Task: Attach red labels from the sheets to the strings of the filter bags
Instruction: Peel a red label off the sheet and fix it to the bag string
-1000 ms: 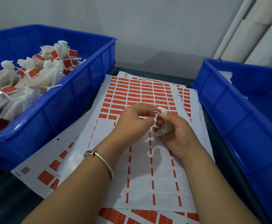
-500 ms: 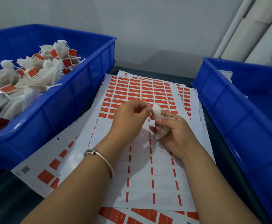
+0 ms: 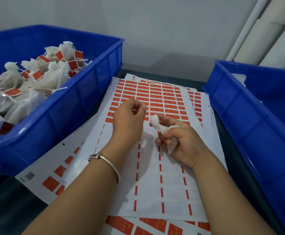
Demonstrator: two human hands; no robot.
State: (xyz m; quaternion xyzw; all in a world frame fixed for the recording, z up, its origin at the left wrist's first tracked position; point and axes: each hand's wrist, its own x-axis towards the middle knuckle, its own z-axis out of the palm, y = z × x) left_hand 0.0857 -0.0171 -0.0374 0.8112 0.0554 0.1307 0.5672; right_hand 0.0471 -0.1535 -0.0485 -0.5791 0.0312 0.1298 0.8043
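Observation:
My right hand (image 3: 182,139) grips a small white filter bag (image 3: 157,123), its gathered top poking up between thumb and fingers. My left hand (image 3: 130,119) is just left of it, fingers curled, pinching the bag's thin white string (image 3: 147,110) and drawing it out taut. Both hands hover over a label sheet (image 3: 155,167) whose near rows are peeled bare, with red labels (image 3: 155,97) left on the far rows.
A blue bin (image 3: 80,106) on the left holds several filter bags (image 3: 36,82) with red labels on them. Another blue bin (image 3: 250,126) stands on the right. More label sheets (image 3: 53,175) lie underneath, over a dark table.
My hands have drawn apart: the left moved left and up with the string, and the bag in my right hand now stands clear of the left fingers.

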